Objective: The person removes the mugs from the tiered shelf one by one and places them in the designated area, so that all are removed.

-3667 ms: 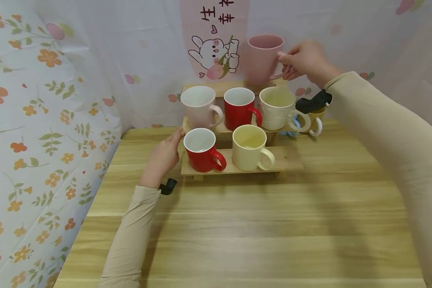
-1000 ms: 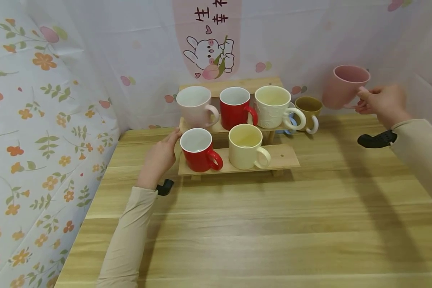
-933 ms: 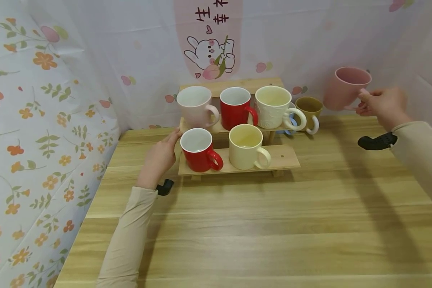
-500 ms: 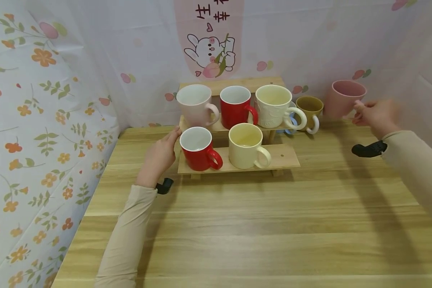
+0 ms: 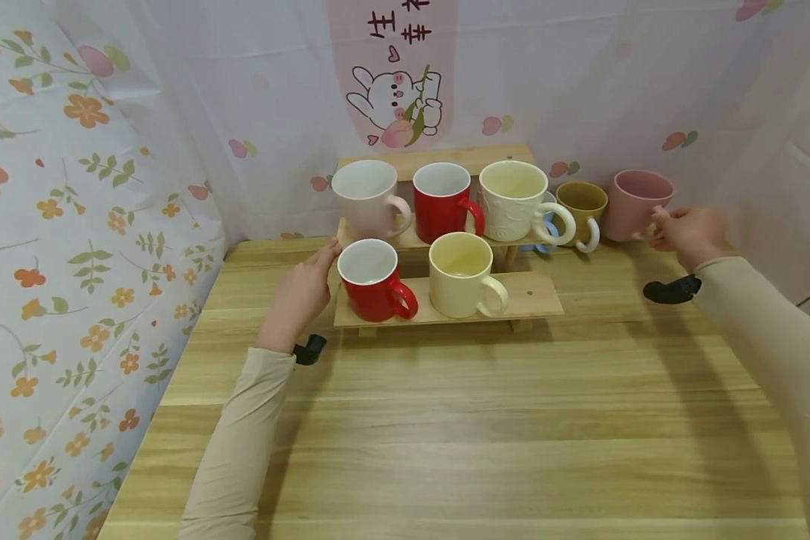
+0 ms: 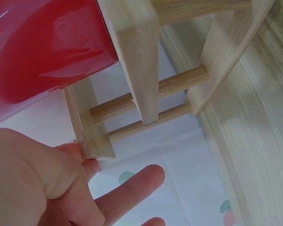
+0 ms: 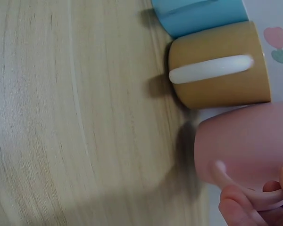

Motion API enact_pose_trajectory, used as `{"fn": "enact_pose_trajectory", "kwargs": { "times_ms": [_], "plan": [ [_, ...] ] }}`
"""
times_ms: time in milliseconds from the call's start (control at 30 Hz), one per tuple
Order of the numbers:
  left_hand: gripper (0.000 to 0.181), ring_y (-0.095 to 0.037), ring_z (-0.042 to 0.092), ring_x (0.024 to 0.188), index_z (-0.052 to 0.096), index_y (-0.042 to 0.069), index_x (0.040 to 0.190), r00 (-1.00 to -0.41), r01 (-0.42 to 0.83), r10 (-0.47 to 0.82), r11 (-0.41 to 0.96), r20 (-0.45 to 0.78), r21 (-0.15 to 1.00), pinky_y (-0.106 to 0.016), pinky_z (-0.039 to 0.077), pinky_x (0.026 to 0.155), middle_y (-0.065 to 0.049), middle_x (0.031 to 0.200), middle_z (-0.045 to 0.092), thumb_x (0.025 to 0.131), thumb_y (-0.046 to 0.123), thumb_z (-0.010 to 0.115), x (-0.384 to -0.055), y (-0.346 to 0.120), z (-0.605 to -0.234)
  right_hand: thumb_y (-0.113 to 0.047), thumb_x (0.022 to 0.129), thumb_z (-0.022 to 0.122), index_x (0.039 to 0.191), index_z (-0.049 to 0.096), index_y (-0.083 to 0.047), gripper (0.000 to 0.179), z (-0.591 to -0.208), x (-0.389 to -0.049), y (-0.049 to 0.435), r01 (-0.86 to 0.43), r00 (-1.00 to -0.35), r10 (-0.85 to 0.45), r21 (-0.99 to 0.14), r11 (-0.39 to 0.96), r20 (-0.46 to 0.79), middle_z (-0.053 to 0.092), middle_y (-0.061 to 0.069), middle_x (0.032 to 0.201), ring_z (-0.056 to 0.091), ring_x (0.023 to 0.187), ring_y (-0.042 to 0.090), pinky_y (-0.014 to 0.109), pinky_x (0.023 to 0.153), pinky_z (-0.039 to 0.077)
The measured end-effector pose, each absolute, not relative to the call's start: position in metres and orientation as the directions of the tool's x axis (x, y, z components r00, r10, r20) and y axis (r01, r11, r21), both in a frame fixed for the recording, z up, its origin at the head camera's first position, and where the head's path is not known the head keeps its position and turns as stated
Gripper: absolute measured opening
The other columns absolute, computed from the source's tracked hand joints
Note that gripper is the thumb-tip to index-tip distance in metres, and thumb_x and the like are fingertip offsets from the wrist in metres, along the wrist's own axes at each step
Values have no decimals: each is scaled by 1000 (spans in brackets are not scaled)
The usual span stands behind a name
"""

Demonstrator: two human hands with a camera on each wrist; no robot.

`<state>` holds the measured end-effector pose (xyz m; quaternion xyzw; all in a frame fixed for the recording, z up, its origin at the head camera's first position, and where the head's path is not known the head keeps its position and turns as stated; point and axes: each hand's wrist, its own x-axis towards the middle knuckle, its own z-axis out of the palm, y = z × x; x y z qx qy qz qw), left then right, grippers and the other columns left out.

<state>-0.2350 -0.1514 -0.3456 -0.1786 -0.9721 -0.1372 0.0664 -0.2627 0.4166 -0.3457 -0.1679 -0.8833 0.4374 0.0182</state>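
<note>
At the back right, my right hand [image 5: 691,234] pinches the handle of a dusty-pink mug [image 5: 633,214]. That mug stands upright beside a mustard mug [image 5: 580,206] with a white handle; its base is low at the table in the right wrist view. My left hand [image 5: 301,296] holds the left end of the middle board of a stepped wooden rack [image 5: 540,294]. In the left wrist view, fingertips [image 6: 87,162] grip the board's end, while another finger stretches out past it.
The middle board carries a pale pink mug [image 5: 364,202], a red mug [image 5: 439,214] and a cream embossed mug [image 5: 509,210]. Below are another red mug [image 5: 367,289] and a pale yellow mug [image 5: 459,285]. A blue mug [image 7: 203,16] stands past the mustard one. Patterned cloth [image 5: 580,82] hangs behind.
My right hand has taken the dusty-pink mug off the top board, carried it right, then lowered it beside the mustard mug. The left hand has kept its place on the rack.
</note>
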Motion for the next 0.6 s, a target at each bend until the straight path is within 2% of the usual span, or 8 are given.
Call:
{"fn": "enact_pose_trajectory", "kwargs": {
  "times_ms": [267, 400, 600],
  "plan": [
    [58, -43, 64, 93, 44, 10, 143, -936, 348, 321, 908, 145, 234, -47, 51, 63, -5, 151, 40, 87, -7, 45, -235, -150, -344, -39, 98, 40, 116, 52, 22, 65, -361, -263, 416, 251, -944, 325, -755, 605, -53, 54, -25, 47, 58, 47, -8, 11, 50, 47],
    [59, -42, 64, 89, 43, 11, 143, -937, 344, 320, 911, 139, 229, -47, 51, 62, -4, 150, 41, 87, -7, 45, -235, -149, -344, -39, 99, 39, 117, 51, 23, 66, -368, -261, 416, 254, -945, 320, -751, 610, -59, 55, -24, 47, 57, 47, -9, 13, 50, 48],
    [59, -42, 64, 85, 43, 9, 143, -935, 347, 317, 910, 161, 228, -47, 51, 60, -6, 149, 42, 86, -8, 45, -234, -150, -344, -41, 99, 39, 117, 54, 20, 66, -369, -265, 414, 271, -941, 334, -711, 649, -54, 55, -23, 45, 55, 44, -11, 12, 48, 43]
  ]
}}
